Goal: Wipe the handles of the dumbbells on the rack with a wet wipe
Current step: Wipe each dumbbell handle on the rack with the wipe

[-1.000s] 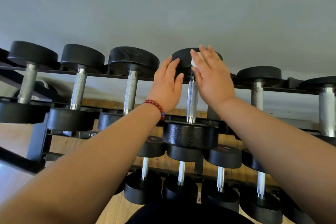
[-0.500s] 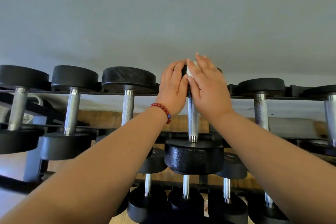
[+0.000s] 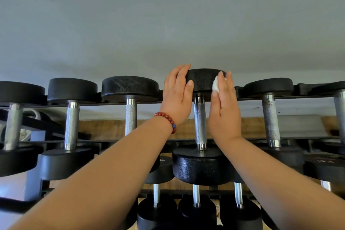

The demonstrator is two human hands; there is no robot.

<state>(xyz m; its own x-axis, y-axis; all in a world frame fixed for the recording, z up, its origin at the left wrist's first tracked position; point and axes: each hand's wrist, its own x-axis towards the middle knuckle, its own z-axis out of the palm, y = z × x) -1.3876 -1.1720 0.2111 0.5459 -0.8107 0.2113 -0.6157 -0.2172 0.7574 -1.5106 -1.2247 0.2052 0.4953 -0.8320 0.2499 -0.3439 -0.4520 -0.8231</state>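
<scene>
Here, the wet wipe was a small white wad pressed by the right hand against the far head of the middle dumbbell on the upper rail of the rack. That grip lay nearly flat, fingers together on the wad. The left hand cupped the same head, fingers spread and empty. The knurled handle stood bare between them; wrapping the wipe round it and stroking lengthwise would probably clean it best.

Both your arms reach forward, forearms bare. Your left hand is flat, fingers extended; your right hand seems to pinch something white at its fingertips.
</scene>
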